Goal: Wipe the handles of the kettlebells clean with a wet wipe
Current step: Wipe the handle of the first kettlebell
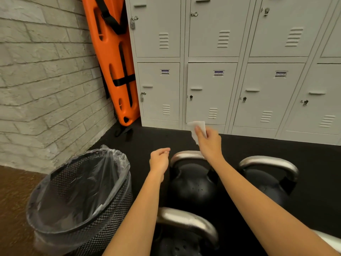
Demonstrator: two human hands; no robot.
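Three black kettlebells with silver handles stand on the dark floor: one in the middle [192, 183], one to the right [267, 182], one nearest me at the bottom [184, 235]. My right hand [209, 143] is raised above the middle kettlebell's handle [186, 156] and pinches a white wet wipe [198, 127] that hangs crumpled from the fingers. My left hand [159, 159] hovers just left of that handle, fingers loosely curled, holding nothing. My right forearm hides part of the middle handle.
A black mesh waste bin [81, 200] lined with a clear bag stands at the left, close to the kettlebells. Grey lockers [212, 71] line the back. An orange spine board [114, 56] leans in the corner by the brick wall [46, 80].
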